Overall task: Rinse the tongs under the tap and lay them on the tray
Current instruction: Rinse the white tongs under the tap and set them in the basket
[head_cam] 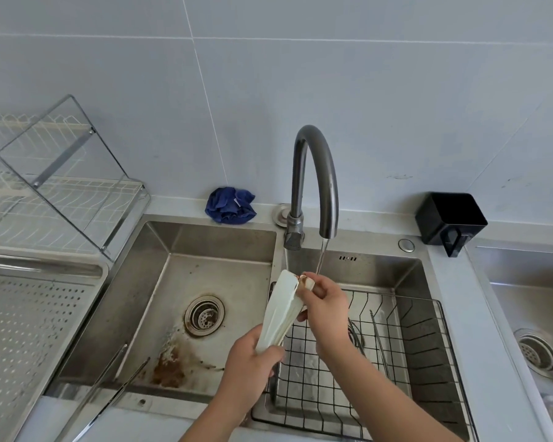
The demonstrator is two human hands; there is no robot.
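Fingers of your left hand (253, 368) wrap the white tongs (283, 307) low to steady them, while your right hand (328, 303) pinches the stained tip under the tap (329, 193) stream.

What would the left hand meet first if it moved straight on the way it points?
Probably the right hand, pinching the upper tip of the tongs that the left hand grips; depth is unclear.
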